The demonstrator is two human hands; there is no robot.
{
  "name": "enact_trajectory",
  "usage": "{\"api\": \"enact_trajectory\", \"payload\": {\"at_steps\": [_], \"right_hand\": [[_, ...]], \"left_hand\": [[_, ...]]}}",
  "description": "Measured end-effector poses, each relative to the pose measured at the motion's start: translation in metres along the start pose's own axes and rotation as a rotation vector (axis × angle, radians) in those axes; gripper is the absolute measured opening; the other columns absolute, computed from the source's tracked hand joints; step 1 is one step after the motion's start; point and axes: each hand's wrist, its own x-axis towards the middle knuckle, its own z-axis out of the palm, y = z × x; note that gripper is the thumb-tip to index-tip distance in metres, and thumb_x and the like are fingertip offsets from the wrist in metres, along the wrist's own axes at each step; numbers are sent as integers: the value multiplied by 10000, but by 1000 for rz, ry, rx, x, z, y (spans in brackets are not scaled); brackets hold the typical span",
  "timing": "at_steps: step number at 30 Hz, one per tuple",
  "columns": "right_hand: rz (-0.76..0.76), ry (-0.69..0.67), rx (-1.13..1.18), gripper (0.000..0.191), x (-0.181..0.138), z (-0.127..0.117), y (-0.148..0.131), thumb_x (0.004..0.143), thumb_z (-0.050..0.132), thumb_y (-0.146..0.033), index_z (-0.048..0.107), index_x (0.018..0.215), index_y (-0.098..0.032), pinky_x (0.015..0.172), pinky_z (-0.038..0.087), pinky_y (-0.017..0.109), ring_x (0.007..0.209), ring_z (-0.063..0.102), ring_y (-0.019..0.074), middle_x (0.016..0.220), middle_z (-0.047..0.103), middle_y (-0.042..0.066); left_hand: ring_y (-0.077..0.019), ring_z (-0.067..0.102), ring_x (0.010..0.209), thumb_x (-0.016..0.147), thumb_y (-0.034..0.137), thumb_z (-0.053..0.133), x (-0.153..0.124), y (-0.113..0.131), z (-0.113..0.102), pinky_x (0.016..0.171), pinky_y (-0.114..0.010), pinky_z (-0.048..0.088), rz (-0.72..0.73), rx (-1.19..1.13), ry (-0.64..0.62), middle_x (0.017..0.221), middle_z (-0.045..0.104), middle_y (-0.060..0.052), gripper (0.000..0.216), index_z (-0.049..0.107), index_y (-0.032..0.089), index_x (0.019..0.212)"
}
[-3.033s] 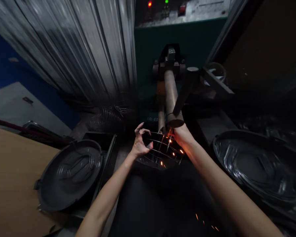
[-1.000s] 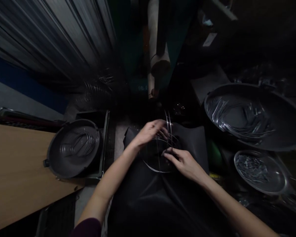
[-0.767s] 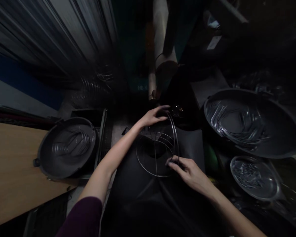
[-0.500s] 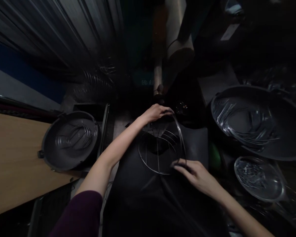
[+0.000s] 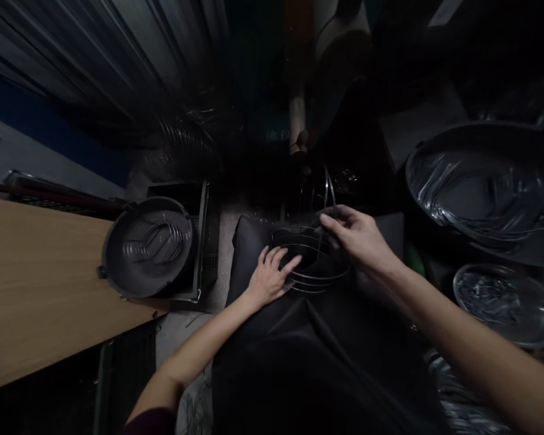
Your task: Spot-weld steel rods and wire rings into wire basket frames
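Note:
Several thin wire rings (image 5: 320, 278) are grouped over the black cloth (image 5: 344, 374) in front of me, and part of this wire frame is lost in the dark. At its left rim, my left hand (image 5: 268, 279) lies with spread fingers, touching or just over the wires. My right hand (image 5: 358, 235) is closed, thumb against fingers, on a curved metal wire hoop (image 5: 330, 187) that rises above the fingertips. The hoop's lower part is hidden by the hand and the dark.
A black basin (image 5: 138, 287) with bent wires stands at left by a wooden board (image 5: 40, 284). At right are a large black basin (image 5: 521, 136) of wire hoops and a metal bowl (image 5: 537, 314) of small metal pieces. A machine shaft (image 5: 298, 124) hangs ahead.
My left hand has let go of the hoop's top and come down to the rings' left rim. My right hand has risen with the hoop. The view has shifted slightly.

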Motion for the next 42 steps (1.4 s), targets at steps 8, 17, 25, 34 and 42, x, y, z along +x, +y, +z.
{"api": "enact_trajectory", "payload": {"at_steps": [8,17,25,34,42], "right_hand": [[84,-76,133,435,25,14,-1,540,774,-476,567,776,-175,399,298,194,446,400,70,561,488,-46],[-98,-81,185,414,90,6,-85,573,758,-423,505,797,-186,338,160,162,367,250,16,540,432,-85],[-94,-50,180,460,117,5,-103,525,764,-455,459,749,-193,331,211,153,369,307,30,502,407,-92],[-62,-8,238,432,135,10,-105,465,783,-349,506,759,-197,359,311,181,413,405,71,509,457,-62],[-41,57,168,368,158,10,-95,510,774,-346,506,728,-218,378,338,204,434,429,99,514,445,-55]], "left_hand": [[-307,456,1028,702,488,570,62,-16,-31,878,-449,345,32,-151,131,1180,469,-145,870,217,187,1437],[-246,570,881,584,306,653,131,-28,-77,852,-441,352,148,-379,748,986,575,-79,553,374,211,1052],[-256,567,903,563,332,681,160,-42,-85,847,-460,381,171,-359,796,981,564,-75,640,319,220,1079],[-232,546,934,574,276,705,171,-53,-95,879,-455,420,169,-426,745,1021,531,-81,707,294,205,1144],[-240,554,950,558,315,732,174,-59,-105,848,-419,449,104,-441,713,1073,521,-95,752,341,195,1189]]}}
